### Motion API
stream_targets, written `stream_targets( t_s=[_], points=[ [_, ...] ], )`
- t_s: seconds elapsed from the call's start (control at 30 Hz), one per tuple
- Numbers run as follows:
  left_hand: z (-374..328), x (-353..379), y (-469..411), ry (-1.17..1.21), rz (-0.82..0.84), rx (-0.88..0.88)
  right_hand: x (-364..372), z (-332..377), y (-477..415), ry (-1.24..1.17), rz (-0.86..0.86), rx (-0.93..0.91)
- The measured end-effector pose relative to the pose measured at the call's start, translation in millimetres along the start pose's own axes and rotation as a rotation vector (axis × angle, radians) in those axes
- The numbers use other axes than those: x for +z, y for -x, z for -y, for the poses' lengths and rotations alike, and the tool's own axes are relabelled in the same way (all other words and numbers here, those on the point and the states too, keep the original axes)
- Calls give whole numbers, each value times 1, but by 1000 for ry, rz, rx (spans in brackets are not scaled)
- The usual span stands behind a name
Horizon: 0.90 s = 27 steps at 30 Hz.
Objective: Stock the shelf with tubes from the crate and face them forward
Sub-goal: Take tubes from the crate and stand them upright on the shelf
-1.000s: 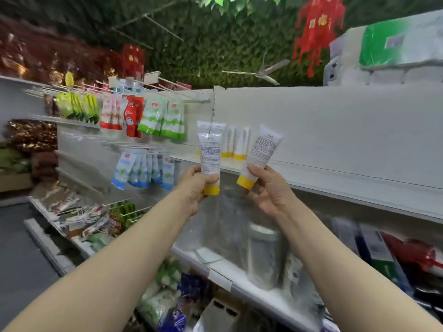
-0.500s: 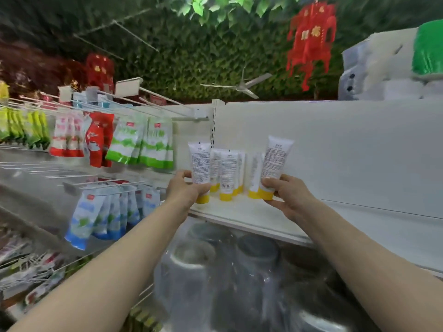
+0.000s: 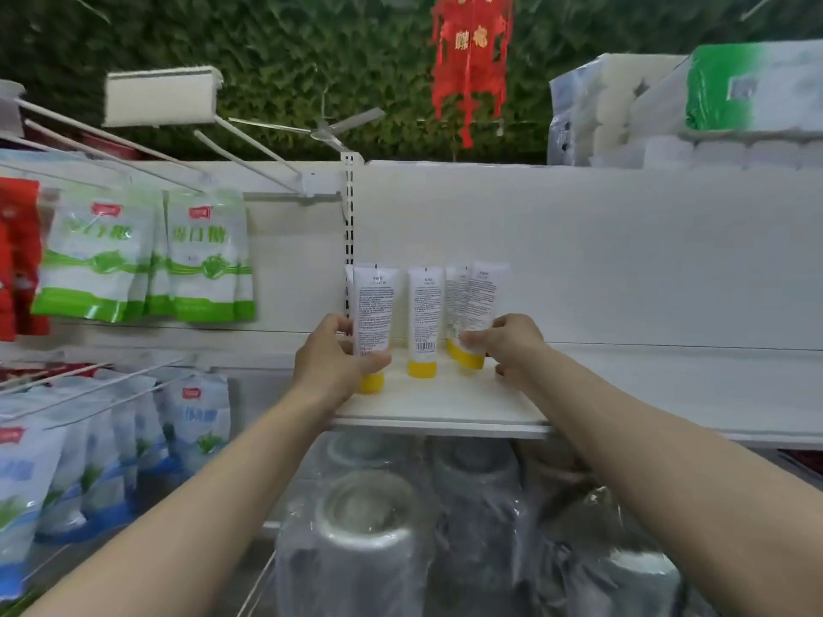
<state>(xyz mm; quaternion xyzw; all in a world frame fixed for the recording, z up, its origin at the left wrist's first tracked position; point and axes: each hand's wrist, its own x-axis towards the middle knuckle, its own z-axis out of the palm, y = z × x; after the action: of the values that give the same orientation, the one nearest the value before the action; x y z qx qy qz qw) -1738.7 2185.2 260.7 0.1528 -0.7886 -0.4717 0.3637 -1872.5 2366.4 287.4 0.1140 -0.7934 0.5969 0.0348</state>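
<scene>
White shelf (image 3: 445, 409): left hand (image 3: 329, 362) grips left yellow-capped white tube (image 3: 373, 305), right hand (image 3: 512, 345) grips right tube (image 3: 480, 300); sloppy release could topple middle tube (image 3: 425, 313).

Soft, even light, probably from overhead, falls brightly on the white shelf (image 3: 445, 409), leaving only faint shadows there. Left of the shelf the hanging bags (image 3: 205, 256) smear with motion blur. Above it the leaf wall (image 3: 276, 51) is dim and soft. Below it the wrapped rolls (image 3: 365, 523) show dull glare. Straight lines bow far from the shelf.
</scene>
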Motion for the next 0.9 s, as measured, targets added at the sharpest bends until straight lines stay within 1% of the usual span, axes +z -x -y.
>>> stream_targets(
  t_s=[0.2,0.37,0.5,0.7,0.9],
  points=[
    [7,-5,-5,7,30,15,11,-2,5,164,-79,-39],
    [10,-4,-5,29,13,-8,12,-6,5,244,-87,-84],
    [14,-4,-7,21,7,0,13,-9,4,245,-85,-107],
    [18,-2,-5,7,-22,-21,11,-14,3,253,-65,-74],
    [17,-3,-5,-14,-40,-3,13,-14,3,267,-74,-81]
  ],
)
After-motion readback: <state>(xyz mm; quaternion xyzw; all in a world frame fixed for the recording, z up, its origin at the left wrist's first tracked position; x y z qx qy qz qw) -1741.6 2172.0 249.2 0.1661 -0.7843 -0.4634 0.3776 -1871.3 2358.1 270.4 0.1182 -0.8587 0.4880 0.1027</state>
